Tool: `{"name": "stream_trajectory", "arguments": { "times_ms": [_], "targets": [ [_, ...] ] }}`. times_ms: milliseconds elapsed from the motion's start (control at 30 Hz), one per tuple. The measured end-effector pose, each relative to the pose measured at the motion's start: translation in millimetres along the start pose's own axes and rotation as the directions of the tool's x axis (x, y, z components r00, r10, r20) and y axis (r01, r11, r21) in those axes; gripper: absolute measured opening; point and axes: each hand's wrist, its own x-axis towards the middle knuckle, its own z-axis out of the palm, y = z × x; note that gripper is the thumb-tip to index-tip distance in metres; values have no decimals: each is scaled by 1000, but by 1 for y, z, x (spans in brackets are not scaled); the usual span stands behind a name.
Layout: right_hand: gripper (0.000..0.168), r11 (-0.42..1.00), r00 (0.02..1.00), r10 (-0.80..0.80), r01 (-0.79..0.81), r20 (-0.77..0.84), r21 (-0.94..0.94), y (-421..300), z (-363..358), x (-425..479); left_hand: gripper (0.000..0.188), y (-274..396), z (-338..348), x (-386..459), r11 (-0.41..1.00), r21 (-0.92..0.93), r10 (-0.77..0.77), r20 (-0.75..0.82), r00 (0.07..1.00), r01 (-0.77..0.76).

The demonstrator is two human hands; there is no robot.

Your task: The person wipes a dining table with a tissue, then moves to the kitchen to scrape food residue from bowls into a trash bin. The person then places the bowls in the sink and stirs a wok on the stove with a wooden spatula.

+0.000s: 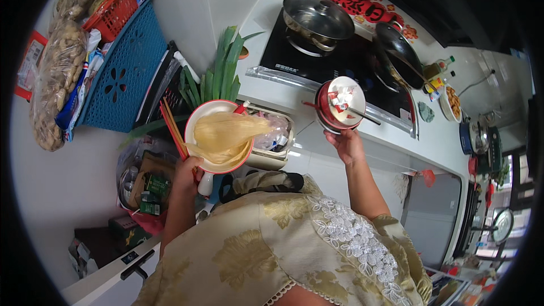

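My left hand (187, 174) grips a red-rimmed white bowl (196, 124) together with several chopsticks (171, 125) in red and wood tones. Thin yellowish sheets (229, 129), perhaps corn husk or tofu skin, lie in the bowl and stick out over its right edge. A white spoon handle (205, 184) shows under the bowl; whether it belongs to the bowl I cannot tell. My right hand (350, 146) holds a stack of red and white bowls (325, 108) from below. Crumpled red and white scraps (343, 98) and a dark-handled utensil (367, 117) are in the top bowl.
An induction hob (272, 57) carries a lidded steel pan (316, 17) and a black wok (397, 51). A lined waste bin (272, 159) stands below the counter, beside green leek leaves (225, 68). At left are a blue plastic basket (127, 76) and bagged ginger-like roots (59, 72).
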Motion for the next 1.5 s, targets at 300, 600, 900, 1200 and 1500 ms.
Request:
{"name": "stream_trajectory", "arguments": {
  "times_ms": [300,600,900,1200,1500],
  "targets": [
    [37,995,995,99,-100,22,27,-18,-14,88,19,-10,16,5,999,-47,3,-213,977,-13],
    [33,985,976,174,-171,131,-33,-44,-22,117,13,-44,52,-12,994,-85,38,-334,942,-70],
    [21,983,951,182,-175,249,-53,-43,-36,132,11,-66,87,-31,983,-120,76,-412,908,-137],
    [36,955,966,229,-199,122,-219,-33,-38,99,7,-70,73,-22,994,-78,41,-369,928,-75],
    [62,-118,283,-101,949,954,-294,-15,105,7,9,-60,65,-14,989,148,18,-273,962,23]
  ]
}}
